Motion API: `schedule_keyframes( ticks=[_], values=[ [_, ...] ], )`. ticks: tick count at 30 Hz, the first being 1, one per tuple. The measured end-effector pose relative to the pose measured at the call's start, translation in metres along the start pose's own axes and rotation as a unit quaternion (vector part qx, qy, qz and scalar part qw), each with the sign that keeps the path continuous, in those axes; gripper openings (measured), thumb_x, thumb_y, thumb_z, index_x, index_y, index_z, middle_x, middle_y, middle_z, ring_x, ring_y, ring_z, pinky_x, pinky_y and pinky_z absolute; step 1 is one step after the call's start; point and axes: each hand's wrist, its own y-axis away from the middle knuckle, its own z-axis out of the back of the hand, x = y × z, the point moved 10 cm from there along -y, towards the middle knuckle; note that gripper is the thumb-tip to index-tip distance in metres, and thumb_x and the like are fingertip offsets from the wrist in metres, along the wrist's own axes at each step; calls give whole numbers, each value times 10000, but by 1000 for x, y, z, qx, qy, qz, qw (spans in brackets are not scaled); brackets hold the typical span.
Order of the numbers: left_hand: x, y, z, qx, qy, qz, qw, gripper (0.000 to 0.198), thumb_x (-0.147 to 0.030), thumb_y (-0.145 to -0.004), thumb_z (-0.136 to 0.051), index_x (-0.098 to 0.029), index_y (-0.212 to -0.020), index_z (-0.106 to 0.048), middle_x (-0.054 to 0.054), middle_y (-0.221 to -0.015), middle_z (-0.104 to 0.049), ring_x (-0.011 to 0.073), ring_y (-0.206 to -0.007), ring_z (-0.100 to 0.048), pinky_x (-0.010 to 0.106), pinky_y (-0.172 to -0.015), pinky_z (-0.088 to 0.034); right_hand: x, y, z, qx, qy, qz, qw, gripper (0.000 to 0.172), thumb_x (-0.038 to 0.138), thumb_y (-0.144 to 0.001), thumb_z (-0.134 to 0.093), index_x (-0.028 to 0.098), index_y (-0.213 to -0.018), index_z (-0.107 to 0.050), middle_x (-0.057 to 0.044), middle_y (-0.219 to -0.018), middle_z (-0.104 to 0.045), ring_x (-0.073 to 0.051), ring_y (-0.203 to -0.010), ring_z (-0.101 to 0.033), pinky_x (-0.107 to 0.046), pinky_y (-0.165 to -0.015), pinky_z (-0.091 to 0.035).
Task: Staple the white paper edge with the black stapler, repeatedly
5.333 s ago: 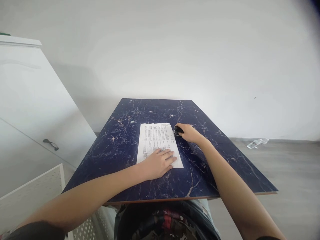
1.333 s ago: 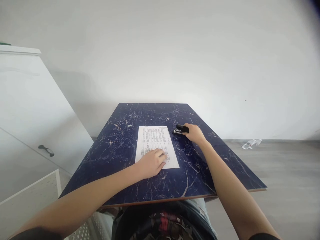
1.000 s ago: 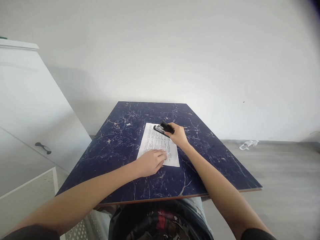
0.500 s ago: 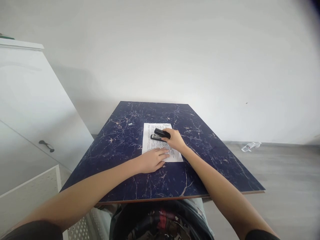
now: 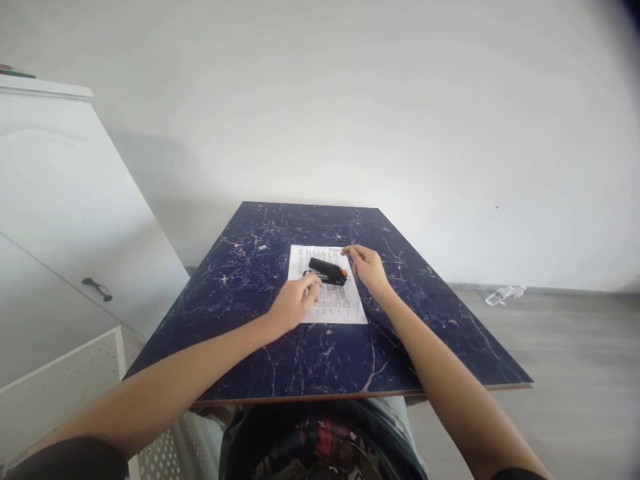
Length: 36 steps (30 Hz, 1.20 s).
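Note:
A black stapler (image 5: 327, 270) with an orange-red spot at its right end lies across a printed sheet of paper (image 5: 327, 309). Its top arm is raised from the base at the left end. My left hand (image 5: 294, 301) is over the paper's left side, fingers loosely bent and apart at the stapler's left end; whether they touch it I cannot tell. Just right of the stapler, my right hand (image 5: 369, 267) hovers by the paper's upper right edge with its fingers apart and nothing held.
The paper rests on a dark blue marbled tabletop (image 5: 225, 320). A small pale piece (image 5: 263, 247) lies on it, left of the paper. A white cabinet (image 5: 65, 187) stands at the left, a white perforated panel (image 5: 65, 373) below it. Clear plastic (image 5: 505, 295) lies on the floor.
My right hand has let go of the stapler and moved right. The left hand has lifted from the paper's lower part and moved up to the stapler's left end.

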Motion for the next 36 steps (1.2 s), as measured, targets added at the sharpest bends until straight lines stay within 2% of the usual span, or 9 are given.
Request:
schedule_keyframes(
  ticks=[2,4,9,13,15,19,23,28,36],
  values=[
    [25,-5,22,-77,90,76,990,304,-389,-1036,-436,-192,-983,-662,12,-740,-683,132,-556,-567,272,-587,-468,-20,1,-11,44,-75,-77,993,369,425,-1012,-412,202,-1074,-700,-87,-1098,-764,-103,-426,-500,-287,-469,-441],
    [51,-10,39,-142,187,109,966,261,-370,-990,-485,-183,-919,-652,15,-736,-663,131,-582,-573,256,-580,-450,-36,7,-28,88,-129,-145,977,349,410,-1008,-421,204,-1104,-686,-102,-1184,-741,-79,-377,-481,-274,-405,-396],
    [116,-19,65,-274,364,137,880,257,-390,-899,-563,-170,-945,-689,100,-1046,-728,205,-985,-689,316,-870,-515,-57,24,-52,127,-197,-259,937,313,303,-1002,-452,199,-1193,-677,-94,-1029,-726,-96,-384,-552,-278,-424,-494],
    [148,-11,64,-339,428,200,813,230,-373,-863,-568,-180,-898,-688,105,-1067,-724,231,-1070,-683,365,-983,-486,-59,27,-57,139,-234,-277,922,340,323,-1022,-436,225,-1257,-661,-111,-1143,-683,-124,-441,-634,-298,-415,-536],
    [151,-8,62,-354,437,215,798,220,-355,-870,-556,-183,-885,-692,103,-1070,-722,232,-1084,-680,380,-1015,-472,-61,27,-58,142,-235,-279,920,337,312,-1021,-444,220,-1264,-659,-126,-1187,-668,-135,-462,-657,-306,-418,-556],
    [150,-5,62,-370,430,220,794,239,-321,-912,-512,-188,-894,-709,100,-1101,-725,225,-1108,-674,385,-1046,-461,-61,26,-56,128,-217,-274,928,326,272,-1022,-442,195,-1254,-658,-140,-1155,-683,-143,-453,-660,-314,-418,-574],
    [155,-3,61,-377,418,236,793,310,-343,-970,-460,-184,-914,-721,106,-1129,-727,220,-1110,-676,382,-1053,-463,-55,25,-55,118,-190,-264,938,319,254,-1037,-415,178,-1220,-665,-104,-940,-722,-163,-427,-655,-318,-416,-579],
    [154,-4,60,-373,423,237,791,329,-339,-979,-444,-180,-908,-722,114,-1101,-738,219,-1094,-685,380,-1052,-467,-47,27,-54,118,-165,-264,943,331,255,-1052,-413,159,-1272,-640,-47,-649,-683,-227,-474,-702,-337,-461,-607],
    [150,-5,62,-369,415,229,799,242,-292,-903,-505,-177,-874,-715,113,-1047,-742,220,-1049,-697,400,-1049,-475,-51,24,-58,127,-161,-249,947,341,255,-1034,-393,165,-1249,-643,-30,-564,-659,-260,-509,-719,-346,-478,-595]
  ],
)
